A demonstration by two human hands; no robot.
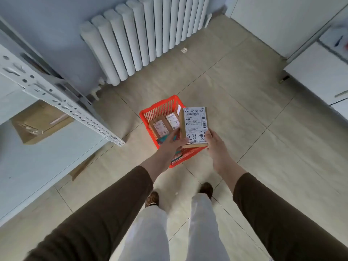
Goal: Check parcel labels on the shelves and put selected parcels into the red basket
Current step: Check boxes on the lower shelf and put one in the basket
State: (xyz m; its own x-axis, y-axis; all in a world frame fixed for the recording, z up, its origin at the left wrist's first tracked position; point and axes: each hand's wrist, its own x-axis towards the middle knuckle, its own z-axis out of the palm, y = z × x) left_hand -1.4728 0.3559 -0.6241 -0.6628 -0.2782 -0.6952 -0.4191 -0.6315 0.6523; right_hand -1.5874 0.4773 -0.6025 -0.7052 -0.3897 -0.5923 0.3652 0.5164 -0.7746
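Head view: labelled parcel (194, 127), held above red basket (150, 113) on the floor; left hand (174, 143) and right hand (212, 140) grip its near corners. Step: depositing. Next: lower among boxes inside, release.

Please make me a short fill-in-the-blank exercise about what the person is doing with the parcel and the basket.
1. Both hands, left hand and right hand, hold one ____ with its label facing up.
2. The basket on the floor is ____ in colour.
3. The white ____ stands against the wall behind the basket.

Missing words: parcel; red; radiator
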